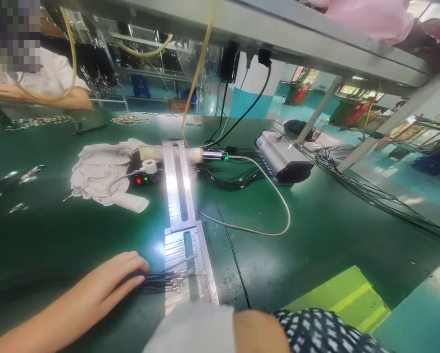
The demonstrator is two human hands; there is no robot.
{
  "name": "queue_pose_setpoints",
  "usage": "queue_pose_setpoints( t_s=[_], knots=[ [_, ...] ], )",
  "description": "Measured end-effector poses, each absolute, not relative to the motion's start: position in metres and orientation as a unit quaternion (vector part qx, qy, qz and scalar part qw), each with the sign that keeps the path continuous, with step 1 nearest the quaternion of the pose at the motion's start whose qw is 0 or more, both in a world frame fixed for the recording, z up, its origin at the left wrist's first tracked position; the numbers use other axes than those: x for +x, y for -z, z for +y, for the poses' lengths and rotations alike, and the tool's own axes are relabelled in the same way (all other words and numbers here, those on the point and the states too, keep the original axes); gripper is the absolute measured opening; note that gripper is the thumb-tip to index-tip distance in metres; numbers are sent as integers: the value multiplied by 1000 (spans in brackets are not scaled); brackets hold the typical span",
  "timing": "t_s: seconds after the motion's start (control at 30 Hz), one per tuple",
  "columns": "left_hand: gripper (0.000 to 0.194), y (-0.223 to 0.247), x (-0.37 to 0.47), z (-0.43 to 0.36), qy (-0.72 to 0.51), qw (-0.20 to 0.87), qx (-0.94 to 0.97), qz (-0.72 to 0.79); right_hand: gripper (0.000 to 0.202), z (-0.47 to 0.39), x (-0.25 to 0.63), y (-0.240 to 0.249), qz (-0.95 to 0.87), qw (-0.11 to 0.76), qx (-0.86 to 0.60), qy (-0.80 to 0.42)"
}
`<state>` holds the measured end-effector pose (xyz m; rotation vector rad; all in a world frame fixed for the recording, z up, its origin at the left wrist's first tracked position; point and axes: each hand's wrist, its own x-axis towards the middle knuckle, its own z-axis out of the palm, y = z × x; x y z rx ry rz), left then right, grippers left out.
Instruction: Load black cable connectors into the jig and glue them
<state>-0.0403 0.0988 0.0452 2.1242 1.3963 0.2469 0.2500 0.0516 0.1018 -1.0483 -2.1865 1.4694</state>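
Note:
My left hand (126,272) comes in from the lower left, its fingers and thumb closed around a bundle of thin black cables (161,282). The cable ends, with small metallic tips, lie over the lower part of a slotted metal fixture (179,189). That fixture stretches away from me across the table. At the bottom edge my right hand (196,331) shows only as a white covering below a bare wrist and a patterned sleeve; its fingers are out of sight, so what it holds is hidden.
On the green table (315,235) lie a white cloth pile (98,171), a black box with lit indicators (144,180), a cylindrical tool with a cord (214,154) and a grey device (284,157). A yellow-green bin (348,299) stands lower right. A co-worker (58,73) sits opposite.

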Motion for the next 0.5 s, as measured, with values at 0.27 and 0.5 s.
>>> queue_pose_setpoints(
  t_s=[0.27,0.5],
  knots=[
    [44,-53,-30,113,-120,334,791,498,20,114,305,-63,-550,331,-578,-503],
    [29,-33,-17,120,-155,303,823,455,21,124,306,-32,-537,382,-554,-509]
  ],
)
